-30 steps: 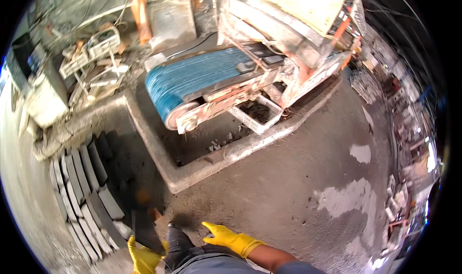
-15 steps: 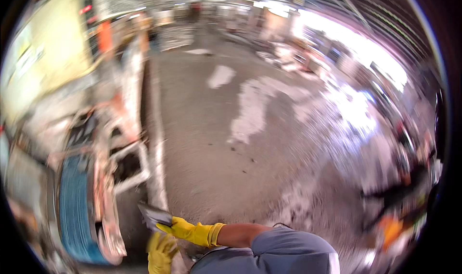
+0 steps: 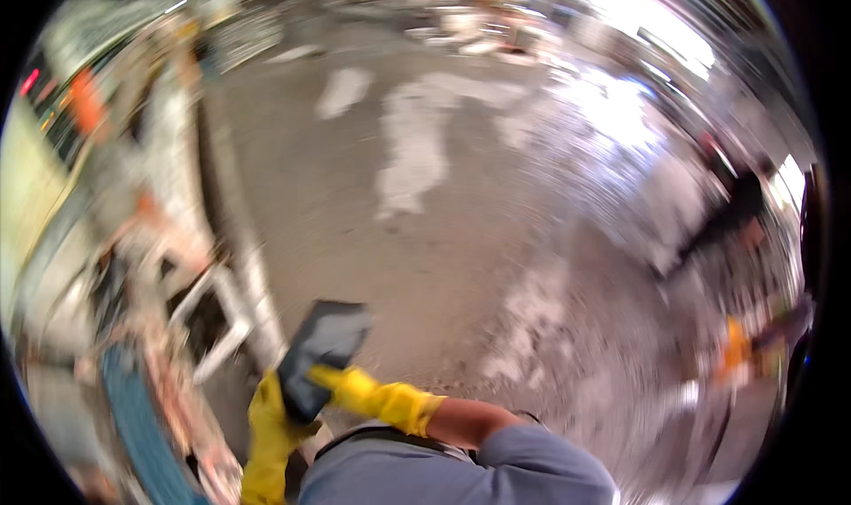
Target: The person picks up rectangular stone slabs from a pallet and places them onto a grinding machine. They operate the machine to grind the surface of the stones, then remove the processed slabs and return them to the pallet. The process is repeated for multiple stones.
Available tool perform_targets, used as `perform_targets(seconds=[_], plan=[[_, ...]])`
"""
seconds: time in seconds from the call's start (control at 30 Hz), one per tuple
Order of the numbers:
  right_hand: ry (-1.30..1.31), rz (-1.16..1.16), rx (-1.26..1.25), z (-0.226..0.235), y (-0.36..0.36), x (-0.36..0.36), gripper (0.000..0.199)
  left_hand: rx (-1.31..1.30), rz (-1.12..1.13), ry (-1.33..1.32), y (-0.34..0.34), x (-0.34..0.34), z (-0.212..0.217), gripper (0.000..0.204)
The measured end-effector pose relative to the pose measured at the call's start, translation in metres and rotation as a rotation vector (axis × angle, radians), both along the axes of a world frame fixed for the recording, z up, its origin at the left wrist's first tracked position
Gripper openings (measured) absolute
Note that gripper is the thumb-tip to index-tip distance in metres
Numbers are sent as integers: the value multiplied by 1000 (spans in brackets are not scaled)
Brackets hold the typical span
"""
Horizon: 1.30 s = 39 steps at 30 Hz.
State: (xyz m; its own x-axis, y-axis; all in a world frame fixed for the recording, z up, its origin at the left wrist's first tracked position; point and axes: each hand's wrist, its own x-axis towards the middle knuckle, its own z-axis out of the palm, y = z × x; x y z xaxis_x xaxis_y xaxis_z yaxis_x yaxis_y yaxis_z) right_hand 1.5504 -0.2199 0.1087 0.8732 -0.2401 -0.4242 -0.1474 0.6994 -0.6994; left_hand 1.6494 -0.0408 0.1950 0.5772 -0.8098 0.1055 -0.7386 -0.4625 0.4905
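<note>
A dark grey, flat rectangular plate [image 3: 324, 329] is tilted in front of my body, its broad face showing. My left hand [image 3: 270, 416], in a yellow rubber glove, grips its lower left edge. My right hand [image 3: 377, 397], gloved in yellow too, is at the plate's lower right edge, with fingers lying over the face. Its thumb is hidden. What the plate is made of cannot be told through the blur.
Left of me stands a machine with a blue ribbed belt [image 3: 146, 425] and a pale square frame [image 3: 213, 323]. A long ledge [image 3: 239, 239] borders the grey floor [image 3: 328, 212], which has pale patches. A dark-clothed person [image 3: 731, 212] is blurred at the right.
My left hand has come up from below and taken hold of the plate. The plate has risen and turned its face into view. The whole view has swung to the right.
</note>
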Motion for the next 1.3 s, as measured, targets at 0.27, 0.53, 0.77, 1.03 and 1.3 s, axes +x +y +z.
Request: perform_targets(seconds=[0.27, 0.53, 0.77, 1.03, 1.3], plan=[[-710, -119, 288, -21, -186, 64, 58, 341, 355, 130, 107, 15, -8, 124], [58, 386, -72, -58, -112, 173, 52, 103, 1105, 280, 236, -61, -29, 127], [-46, 499, -522, -97, 96, 469, 66, -46, 1449, 208, 339, 41, -89, 123], [-583, 794, -1745, -55, 317, 746, 90, 19, 1462, 170, 450, 303, -111, 116], [-370, 980, -1842, -47, 360, 757, 72, 118, 1374, 139, 557, 493, -159, 109]])
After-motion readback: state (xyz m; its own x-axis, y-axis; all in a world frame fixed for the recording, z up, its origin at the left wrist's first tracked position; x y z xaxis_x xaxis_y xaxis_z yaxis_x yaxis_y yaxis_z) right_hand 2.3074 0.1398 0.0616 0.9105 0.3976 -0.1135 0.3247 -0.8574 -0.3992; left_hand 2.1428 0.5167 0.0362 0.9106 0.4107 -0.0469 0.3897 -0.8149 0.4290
